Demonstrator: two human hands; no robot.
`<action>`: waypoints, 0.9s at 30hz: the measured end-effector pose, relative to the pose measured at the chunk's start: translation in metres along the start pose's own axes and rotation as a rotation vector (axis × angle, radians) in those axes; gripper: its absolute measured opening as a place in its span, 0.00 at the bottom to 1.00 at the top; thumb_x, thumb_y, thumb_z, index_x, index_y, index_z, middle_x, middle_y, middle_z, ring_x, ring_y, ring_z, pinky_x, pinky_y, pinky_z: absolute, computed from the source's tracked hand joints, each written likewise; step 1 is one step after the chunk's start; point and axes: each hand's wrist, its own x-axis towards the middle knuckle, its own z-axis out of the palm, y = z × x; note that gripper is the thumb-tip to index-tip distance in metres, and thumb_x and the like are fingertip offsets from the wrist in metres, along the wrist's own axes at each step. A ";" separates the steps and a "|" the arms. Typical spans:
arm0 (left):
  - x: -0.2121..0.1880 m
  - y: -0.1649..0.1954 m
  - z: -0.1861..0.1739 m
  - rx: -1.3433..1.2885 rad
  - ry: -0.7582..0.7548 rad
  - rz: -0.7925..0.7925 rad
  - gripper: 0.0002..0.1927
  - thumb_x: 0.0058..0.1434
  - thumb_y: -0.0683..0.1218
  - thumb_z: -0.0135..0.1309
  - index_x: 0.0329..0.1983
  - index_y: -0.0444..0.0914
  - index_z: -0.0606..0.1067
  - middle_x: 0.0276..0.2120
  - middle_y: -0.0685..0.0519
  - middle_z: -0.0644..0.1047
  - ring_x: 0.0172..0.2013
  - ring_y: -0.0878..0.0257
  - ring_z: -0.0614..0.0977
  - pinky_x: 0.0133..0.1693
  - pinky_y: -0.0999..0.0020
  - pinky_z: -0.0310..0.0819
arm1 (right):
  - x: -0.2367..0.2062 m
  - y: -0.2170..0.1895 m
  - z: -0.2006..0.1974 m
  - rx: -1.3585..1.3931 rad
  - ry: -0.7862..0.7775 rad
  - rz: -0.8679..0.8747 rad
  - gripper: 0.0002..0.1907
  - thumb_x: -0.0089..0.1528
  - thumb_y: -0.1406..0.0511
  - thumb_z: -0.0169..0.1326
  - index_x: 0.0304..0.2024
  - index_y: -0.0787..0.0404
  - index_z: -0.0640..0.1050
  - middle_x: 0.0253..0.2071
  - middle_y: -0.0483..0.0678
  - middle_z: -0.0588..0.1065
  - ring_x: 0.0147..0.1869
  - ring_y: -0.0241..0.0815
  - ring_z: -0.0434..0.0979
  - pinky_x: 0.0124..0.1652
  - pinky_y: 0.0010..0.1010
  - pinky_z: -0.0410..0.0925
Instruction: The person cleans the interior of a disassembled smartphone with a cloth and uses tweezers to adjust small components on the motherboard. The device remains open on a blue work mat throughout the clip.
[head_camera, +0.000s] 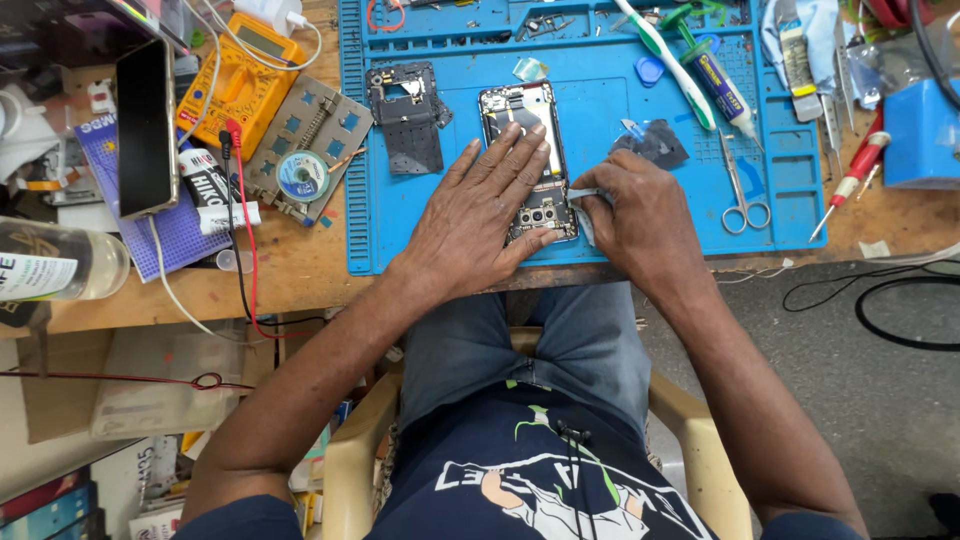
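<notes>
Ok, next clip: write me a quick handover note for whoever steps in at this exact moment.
Left hand: flat on the opened phone, pinning it to the blue repair mat.
Right hand: pinches a thin grey strip at the phone's right edge.
Done: back is off; the removed inner frame lies left of the phone.
Left: phone open. Scissors lie to the right.

Scissors lie right of the opened phone.

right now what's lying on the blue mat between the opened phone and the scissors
In the head view, between the opened black phone and the small steel scissors lie a crumpled dark plastic film and the right hand, pinching a grey wipe at the phone's edge.
</notes>
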 end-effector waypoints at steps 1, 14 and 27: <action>0.000 0.000 0.001 0.007 0.009 0.007 0.45 0.69 0.72 0.36 0.78 0.39 0.52 0.77 0.48 0.53 0.76 0.53 0.50 0.74 0.49 0.38 | 0.002 0.000 0.001 0.000 -0.008 0.001 0.04 0.61 0.73 0.61 0.39 0.65 0.82 0.36 0.55 0.76 0.41 0.55 0.79 0.42 0.42 0.71; 0.000 0.001 0.001 -0.015 -0.013 -0.016 0.46 0.69 0.73 0.35 0.78 0.39 0.51 0.76 0.48 0.53 0.76 0.53 0.49 0.74 0.49 0.38 | 0.013 0.008 -0.011 0.013 -0.094 -0.032 0.06 0.58 0.72 0.64 0.39 0.63 0.83 0.35 0.53 0.78 0.40 0.50 0.80 0.40 0.40 0.70; 0.001 0.001 0.005 -0.005 -0.011 -0.017 0.45 0.69 0.73 0.33 0.78 0.39 0.52 0.77 0.48 0.53 0.76 0.54 0.49 0.74 0.50 0.38 | 0.015 0.009 -0.003 0.001 -0.013 -0.062 0.05 0.61 0.71 0.63 0.40 0.62 0.84 0.37 0.54 0.78 0.39 0.50 0.80 0.40 0.40 0.71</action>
